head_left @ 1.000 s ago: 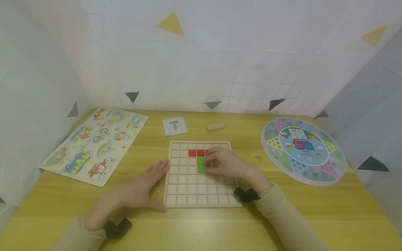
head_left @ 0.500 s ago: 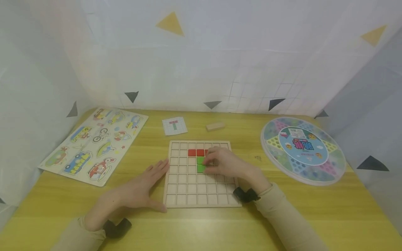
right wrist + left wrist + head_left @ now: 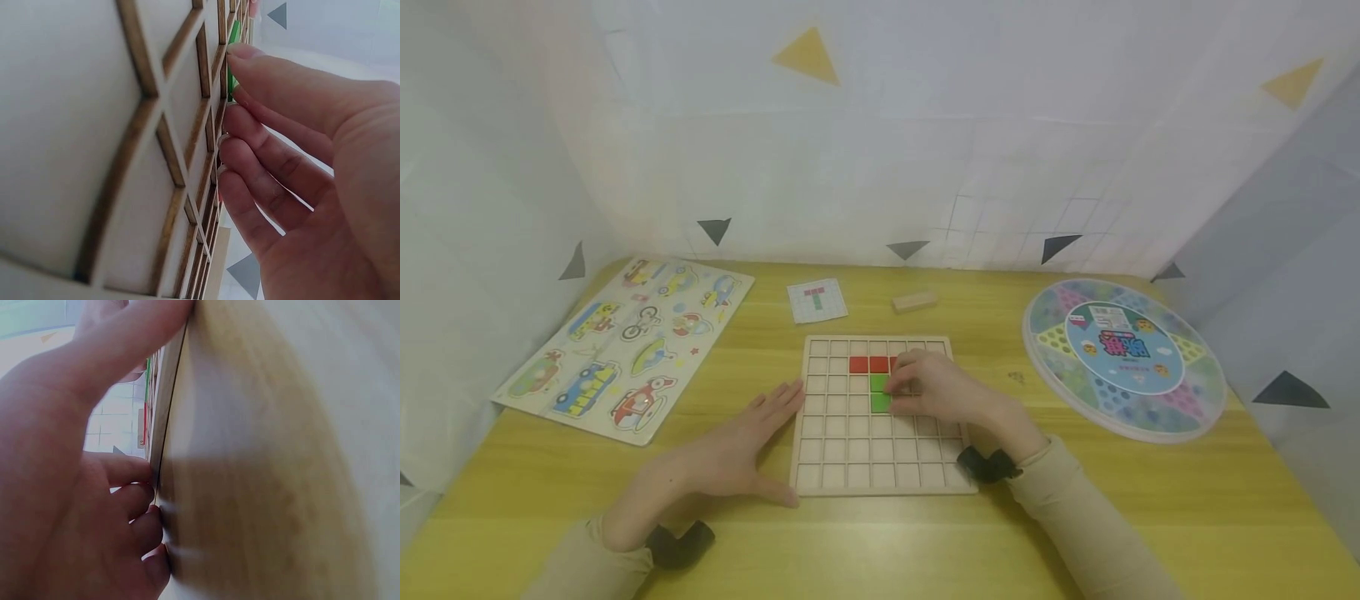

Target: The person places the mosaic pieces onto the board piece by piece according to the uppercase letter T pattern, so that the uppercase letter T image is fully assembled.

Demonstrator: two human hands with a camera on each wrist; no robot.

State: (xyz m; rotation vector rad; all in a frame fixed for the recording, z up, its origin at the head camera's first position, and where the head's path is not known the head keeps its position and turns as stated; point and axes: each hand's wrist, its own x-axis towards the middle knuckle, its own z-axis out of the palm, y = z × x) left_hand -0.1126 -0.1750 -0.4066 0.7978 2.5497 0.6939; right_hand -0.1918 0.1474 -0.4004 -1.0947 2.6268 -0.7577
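Note:
A light wooden grid board [image 3: 835, 476] lies on the table. Near its top sits a row of red square tiles [image 3: 859, 365], the right one partly covered by fingers. Below them are two green square tiles [image 3: 880, 403], one under the other. My right hand [image 3: 947, 390] reaches over the board from the right, its thumb and forefinger at the green tiles' right side. In the right wrist view they pinch at a green tile [image 3: 234, 32], with the other fingers bent beside the board. My left hand [image 3: 730, 454] is spread, fingertips and thumb touching the board's left edge.
Behind the board lie a paper card [image 3: 817, 301] with a red and green T on a grid and a small wooden block [image 3: 915, 302]. A vehicle picture puzzle [image 3: 640, 346] lies at left. A round game board [image 3: 1123, 358] lies at right.

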